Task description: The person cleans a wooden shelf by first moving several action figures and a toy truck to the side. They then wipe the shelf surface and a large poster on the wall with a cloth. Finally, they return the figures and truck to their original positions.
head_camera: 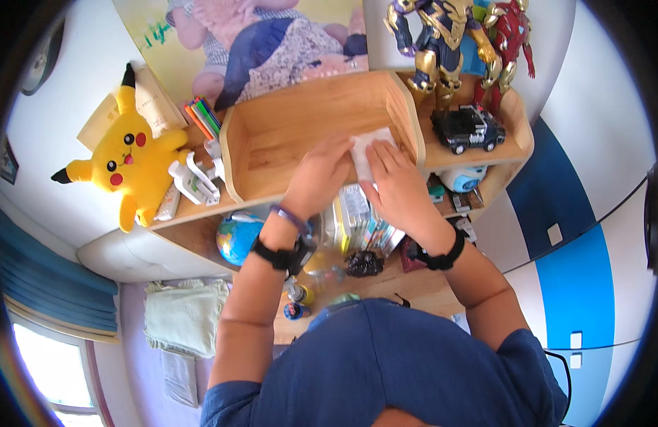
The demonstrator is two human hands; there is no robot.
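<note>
A white folded cloth or wipe (365,163) lies on the wooden shelf compartment (297,128), near its right divider. My right hand (396,184) rests flat on it, fingers extended over its lower part. Close by on the left, my left hand (321,173) reaches the left edge of the white piece with its fingertips; its fingers are partly hidden, and whether they pinch the edge cannot be told. Both wrists wear dark bands.
A yellow plush toy (131,155), markers (203,117) and a white bottle (190,181) stand left. Action figures (441,48) and a black toy car (468,129) are right. Below are a globe (238,237), books (353,213) and a desk (430,291).
</note>
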